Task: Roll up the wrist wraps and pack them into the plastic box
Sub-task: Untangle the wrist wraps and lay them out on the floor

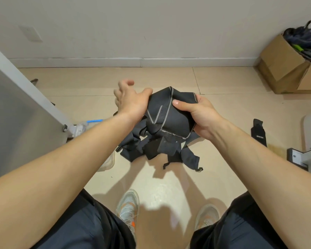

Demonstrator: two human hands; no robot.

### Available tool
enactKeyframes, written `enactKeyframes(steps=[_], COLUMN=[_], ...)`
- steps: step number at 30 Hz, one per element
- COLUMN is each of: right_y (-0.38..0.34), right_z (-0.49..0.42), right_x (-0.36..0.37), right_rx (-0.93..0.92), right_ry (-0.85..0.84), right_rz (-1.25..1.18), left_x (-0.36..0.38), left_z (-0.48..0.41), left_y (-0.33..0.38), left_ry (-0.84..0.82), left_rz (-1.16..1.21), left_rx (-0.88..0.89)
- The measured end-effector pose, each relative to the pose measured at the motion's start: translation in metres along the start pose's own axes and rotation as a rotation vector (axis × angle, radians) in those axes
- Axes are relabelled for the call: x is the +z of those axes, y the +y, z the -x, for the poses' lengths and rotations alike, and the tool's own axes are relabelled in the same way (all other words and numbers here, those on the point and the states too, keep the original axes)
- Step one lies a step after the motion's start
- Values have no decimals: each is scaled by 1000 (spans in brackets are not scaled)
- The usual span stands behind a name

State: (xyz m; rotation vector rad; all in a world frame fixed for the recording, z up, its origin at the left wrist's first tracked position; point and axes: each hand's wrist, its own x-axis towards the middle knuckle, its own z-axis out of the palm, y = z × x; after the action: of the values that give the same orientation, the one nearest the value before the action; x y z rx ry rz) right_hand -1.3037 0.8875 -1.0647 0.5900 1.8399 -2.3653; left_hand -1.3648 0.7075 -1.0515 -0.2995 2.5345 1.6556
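Black wrist wrap point(171, 114) with grey edging, partly bundled, held in the air between both hands above the tiled floor point(169, 187). The right hand point(199, 114) grips its right side: thumb laid flat across the top of the fabric, fingers curled round behind, wrist bent inward. The left hand point(131, 101) meets the wrap's left edge with the thumb only; its fingers are extended and loosely spread, pointing away, blurred. Both forearms reach forward from the lower corners. Directly beneath lies a loose pile of dark wraps point(151, 150) with straps trailing. The clear plastic box point(81, 129), blue-latched, stands on the floor to the left, partly hidden by the left forearm. One separate wrap point(258, 132) lies well apart at right. Cardboard box point(284, 69) against the far wall.
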Motion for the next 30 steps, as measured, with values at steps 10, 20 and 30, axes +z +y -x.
enactKeyframes(steps=[10, 20, 30], right_y=[-7, -10, -20], right_z=[5, 11, 4], right_x=[-9, -19, -34], right_rx=[73, 92, 53], right_ry=[-92, -110, 404], right_rz=[-190, -203, -98], left_x=[9, 8, -6], left_z=[17, 17, 1], left_y=[4, 8, 1], left_ry=[-382, -491, -273], left_rz=[39, -108, -613], left_rx=[325, 374, 444])
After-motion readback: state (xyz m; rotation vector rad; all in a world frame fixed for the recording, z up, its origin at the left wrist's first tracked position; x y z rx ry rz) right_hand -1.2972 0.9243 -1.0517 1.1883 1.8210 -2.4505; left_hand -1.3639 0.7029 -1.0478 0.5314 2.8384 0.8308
